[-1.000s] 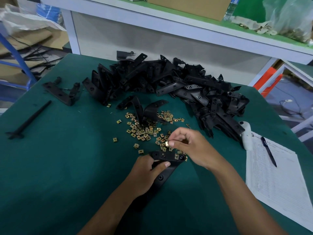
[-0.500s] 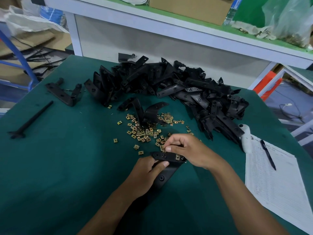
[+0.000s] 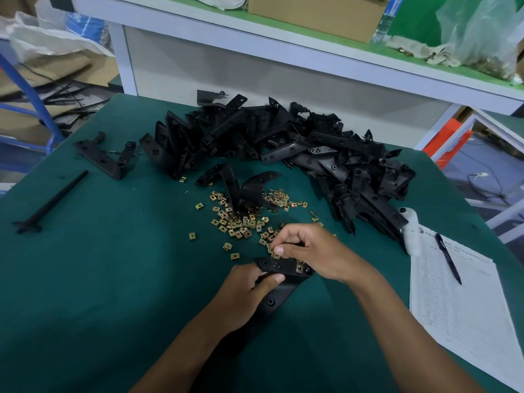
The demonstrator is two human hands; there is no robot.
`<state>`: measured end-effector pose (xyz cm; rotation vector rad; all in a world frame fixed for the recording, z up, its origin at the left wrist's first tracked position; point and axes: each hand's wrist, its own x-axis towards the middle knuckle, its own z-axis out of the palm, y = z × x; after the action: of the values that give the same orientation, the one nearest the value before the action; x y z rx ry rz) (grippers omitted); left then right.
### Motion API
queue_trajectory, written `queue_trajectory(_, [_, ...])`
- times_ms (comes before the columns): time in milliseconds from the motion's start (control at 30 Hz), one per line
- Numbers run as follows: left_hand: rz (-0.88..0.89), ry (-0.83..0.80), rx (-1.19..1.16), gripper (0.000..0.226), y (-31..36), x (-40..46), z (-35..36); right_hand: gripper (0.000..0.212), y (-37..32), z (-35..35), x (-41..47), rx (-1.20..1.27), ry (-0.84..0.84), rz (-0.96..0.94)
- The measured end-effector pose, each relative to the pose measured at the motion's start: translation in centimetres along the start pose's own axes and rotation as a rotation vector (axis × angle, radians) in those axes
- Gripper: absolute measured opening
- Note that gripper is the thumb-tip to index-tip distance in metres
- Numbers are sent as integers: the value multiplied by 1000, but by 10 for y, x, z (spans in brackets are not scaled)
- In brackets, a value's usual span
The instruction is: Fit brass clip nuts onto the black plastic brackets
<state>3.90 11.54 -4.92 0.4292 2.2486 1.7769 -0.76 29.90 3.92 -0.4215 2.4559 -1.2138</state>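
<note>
My left hand grips a black plastic bracket that lies on the green table near me. One brass clip nut sits fitted on the bracket's top arm. My right hand hovers just above that arm, with thumb and fingers pinching a brass clip nut at the bracket's edge. Several loose brass clip nuts are scattered just beyond my hands. A big heap of black brackets fills the far half of the table.
A lone bracket and a black rod lie at the left. On the right, a pen rests on a printed sheet, beside a white device. A shelf with a cardboard box stands behind.
My right hand has come down from above the loose nuts to the bracket's top arm with a nut pinched in it. My left hand has kept its hold on the bracket.
</note>
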Motion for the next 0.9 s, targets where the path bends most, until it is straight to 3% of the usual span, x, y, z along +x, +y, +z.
queue_trajectory(267, [-26, 52, -61, 14, -4, 3, -1, 5, -8, -3, -3, -111, 6, -61])
queue_trajectory(467, [-22, 33, -130, 16, -4, 3, -3, 5, -12, 3, -5, -181, 81, -103])
queue_trajectory(800, [36, 26, -118, 14, -2, 3, -2, 19, -3, 39, -24, -66, 385, -81])
queue_trajectory(900, [55, 8, -93, 18, 0, 4, -2, 15, 2, 54, -29, -81, 513, -96])
